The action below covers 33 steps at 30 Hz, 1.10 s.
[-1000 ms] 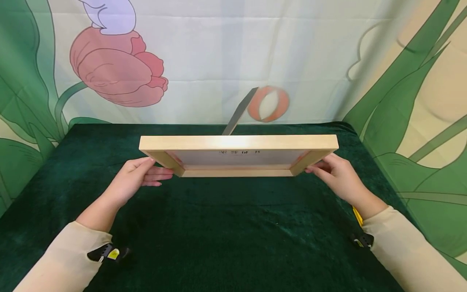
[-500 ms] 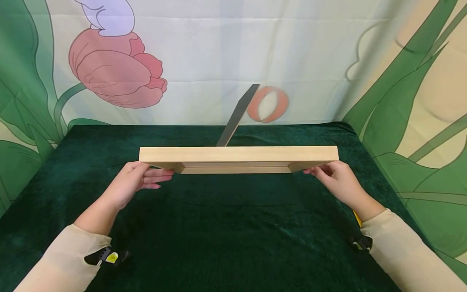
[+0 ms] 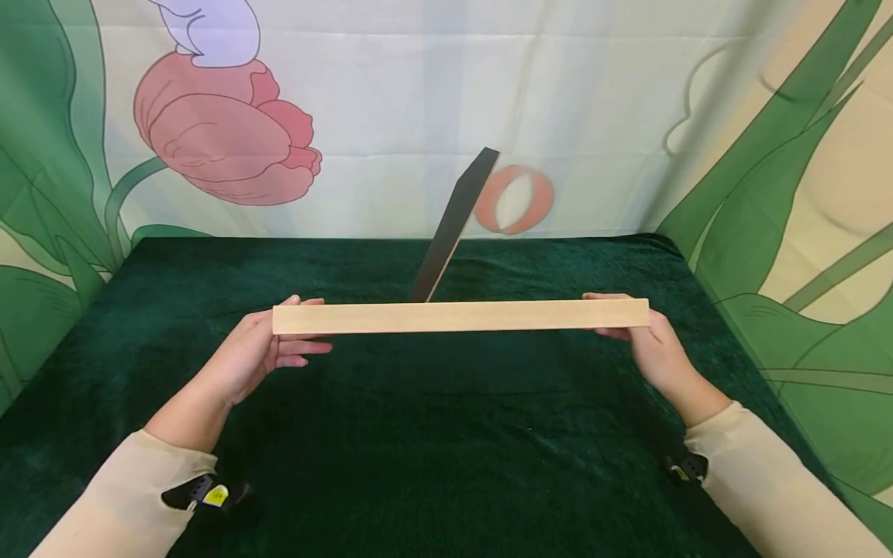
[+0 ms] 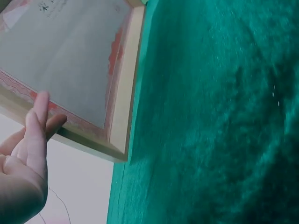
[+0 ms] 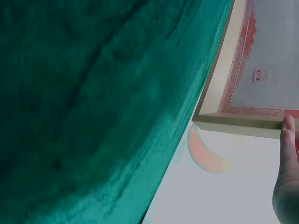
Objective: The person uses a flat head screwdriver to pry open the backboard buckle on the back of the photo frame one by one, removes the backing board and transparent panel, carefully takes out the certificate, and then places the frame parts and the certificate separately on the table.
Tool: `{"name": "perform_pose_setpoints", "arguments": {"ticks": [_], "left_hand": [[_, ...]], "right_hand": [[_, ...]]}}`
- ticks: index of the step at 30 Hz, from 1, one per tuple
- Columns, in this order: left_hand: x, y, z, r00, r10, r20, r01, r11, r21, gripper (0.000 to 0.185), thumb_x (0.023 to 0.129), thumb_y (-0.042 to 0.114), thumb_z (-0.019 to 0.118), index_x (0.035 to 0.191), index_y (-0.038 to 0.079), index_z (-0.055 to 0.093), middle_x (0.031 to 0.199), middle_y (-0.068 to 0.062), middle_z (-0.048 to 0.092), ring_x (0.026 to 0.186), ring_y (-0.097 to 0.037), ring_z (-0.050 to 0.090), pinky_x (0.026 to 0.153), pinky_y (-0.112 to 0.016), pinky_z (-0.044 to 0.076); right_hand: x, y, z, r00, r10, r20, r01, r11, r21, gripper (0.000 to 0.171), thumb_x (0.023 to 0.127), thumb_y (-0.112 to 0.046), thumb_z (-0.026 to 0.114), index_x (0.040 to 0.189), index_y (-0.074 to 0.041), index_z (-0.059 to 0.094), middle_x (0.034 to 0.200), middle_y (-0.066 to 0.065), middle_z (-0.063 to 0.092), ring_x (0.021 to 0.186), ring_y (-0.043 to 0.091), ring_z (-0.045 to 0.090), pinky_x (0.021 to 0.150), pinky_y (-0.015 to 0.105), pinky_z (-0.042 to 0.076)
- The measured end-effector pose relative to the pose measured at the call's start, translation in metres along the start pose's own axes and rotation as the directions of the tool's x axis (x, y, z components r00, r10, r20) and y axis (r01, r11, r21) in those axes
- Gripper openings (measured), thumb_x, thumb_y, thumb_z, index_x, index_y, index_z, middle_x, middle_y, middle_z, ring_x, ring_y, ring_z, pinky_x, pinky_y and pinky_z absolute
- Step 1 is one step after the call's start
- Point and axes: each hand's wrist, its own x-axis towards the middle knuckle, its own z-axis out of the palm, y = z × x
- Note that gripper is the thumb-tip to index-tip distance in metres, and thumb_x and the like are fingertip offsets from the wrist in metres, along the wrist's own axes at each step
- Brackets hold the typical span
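Note:
A light wooden photo frame [image 3: 460,316] is held up above the table, its long edge turned to the head camera. My left hand [image 3: 251,349] grips its left end, with lower fingers spread beneath. At the opposite end, my right hand [image 3: 659,345] grips it too, fingertips showing above and below. A dark stand leg [image 3: 455,225] sticks up slantwise behind the edge. The wrist views show the frame's downward face: a pale printed sheet [image 4: 70,60] with a red patterned border. A small red emblem [image 5: 259,75] appears in the right wrist view.
Dark green velvety cloth [image 3: 446,449] covers the table below. Behind it hangs a pale curtain [image 3: 377,116] printed with a pink flower and green leaves. Both wrists carry dark straps, such as the left strap [image 3: 195,492].
The frame has tilted from showing its underside to edge-on, its near edge sinking in view. More of the stand leg shows, and fingertips have appeared above the edge at both ends.

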Motion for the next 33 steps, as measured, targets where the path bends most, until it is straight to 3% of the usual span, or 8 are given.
{"name": "perform_pose_setpoints", "arguments": {"ticks": [7, 10, 15, 18, 21, 24, 28, 33], "left_hand": [[0.0, -0.004, 0.001, 0.998, -0.054, 0.021, 0.056, 0.994, -0.098, 0.046, 0.092, 0.035, 0.03, 0.129, 0.007, 0.035, 0.114, -0.01, 0.049, 0.095, -0.024, 0.055, 0.072, -0.03, 0.046], [-0.001, -0.006, 0.001, 0.998, -0.049, 0.042, 0.055, 0.989, -0.14, 0.046, 0.092, 0.032, 0.03, 0.131, 0.008, 0.031, 0.114, -0.012, 0.047, 0.092, -0.023, 0.055, 0.072, -0.029, 0.046], [-0.002, -0.007, 0.0, 0.998, -0.026, 0.062, 0.036, 0.987, -0.156, 0.047, 0.092, 0.029, 0.032, 0.134, 0.01, 0.025, 0.12, -0.014, 0.041, 0.092, -0.023, 0.055, 0.076, -0.029, 0.044], [-0.003, -0.007, 0.001, 0.996, -0.032, 0.083, 0.045, 0.986, -0.159, 0.049, 0.092, 0.028, 0.034, 0.135, 0.01, 0.02, 0.126, -0.012, 0.039, 0.097, -0.025, 0.053, 0.079, -0.032, 0.041], [-0.004, -0.008, 0.002, 0.994, -0.038, 0.106, 0.058, 0.981, -0.184, 0.05, 0.092, 0.025, 0.035, 0.136, 0.01, 0.016, 0.13, -0.013, 0.035, 0.1, -0.026, 0.051, 0.079, -0.033, 0.041], [-0.004, -0.008, 0.004, 0.991, -0.043, 0.126, 0.071, 0.97, -0.231, 0.051, 0.092, 0.023, 0.036, 0.137, 0.012, 0.013, 0.134, -0.013, 0.028, 0.103, -0.027, 0.049, 0.08, -0.035, 0.04], [-0.003, -0.01, 0.006, 0.991, -0.067, 0.12, 0.099, 0.953, -0.285, 0.054, 0.091, 0.019, 0.039, 0.137, 0.016, 0.011, 0.136, -0.013, 0.023, 0.105, -0.026, 0.047, 0.08, -0.036, 0.04], [-0.003, -0.014, 0.009, 0.993, -0.094, 0.072, 0.108, 0.968, -0.228, 0.059, 0.089, 0.016, 0.044, 0.137, 0.019, 0.01, 0.132, -0.016, 0.031, 0.104, -0.024, 0.048, 0.08, -0.034, 0.04]], "right_hand": [[0.001, -0.001, 0.001, 0.995, 0.095, 0.025, -0.096, 0.995, 0.021, 0.046, 0.094, -0.028, 0.021, 0.122, 0.002, 0.043, 0.126, 0.014, 0.04, 0.11, 0.014, 0.043, 0.079, 0.022, 0.041], [0.0, -0.004, 0.001, 0.984, 0.163, 0.077, -0.168, 0.983, 0.069, 0.052, 0.093, -0.035, 0.02, 0.126, 0.002, 0.038, 0.131, 0.013, 0.033, 0.118, 0.021, 0.031, 0.088, 0.032, 0.035], [-0.004, -0.013, 0.003, 0.938, 0.293, 0.188, -0.332, 0.915, 0.231, 0.059, 0.092, -0.04, 0.022, 0.13, 0.004, 0.023, 0.14, 0.012, 0.009, 0.126, 0.024, 0.005, 0.095, 0.052, 0.01], [-0.005, -0.018, 0.005, 0.909, 0.35, 0.225, -0.402, 0.88, 0.255, 0.06, 0.091, -0.042, 0.023, 0.134, 0.0, 0.015, 0.139, 0.014, 0.009, 0.122, 0.025, 0.017, 0.095, 0.048, 0.016], [-0.006, -0.021, 0.005, 0.899, 0.374, 0.228, -0.424, 0.871, 0.246, 0.06, 0.09, -0.043, 0.024, 0.136, -0.006, 0.012, 0.137, 0.017, 0.015, 0.112, 0.021, 0.036, 0.09, 0.034, 0.03], [-0.007, -0.019, 0.003, 0.894, 0.387, 0.227, -0.437, 0.866, 0.244, 0.06, 0.09, -0.044, 0.026, 0.136, -0.008, 0.011, 0.137, 0.017, 0.016, 0.106, 0.014, 0.043, 0.082, 0.022, 0.037], [-0.009, -0.011, 0.003, 0.871, 0.42, 0.257, -0.48, 0.84, 0.255, 0.059, 0.09, -0.042, 0.029, 0.137, -0.013, 0.009, 0.139, 0.012, 0.01, 0.105, 0.015, 0.044, 0.079, 0.025, 0.041], [-0.01, -0.001, 0.003, 0.848, 0.448, 0.282, -0.521, 0.803, 0.291, 0.059, 0.09, -0.039, 0.034, 0.137, -0.016, 0.009, 0.14, 0.01, 0.011, 0.108, 0.017, 0.043, 0.079, 0.031, 0.042]]}}
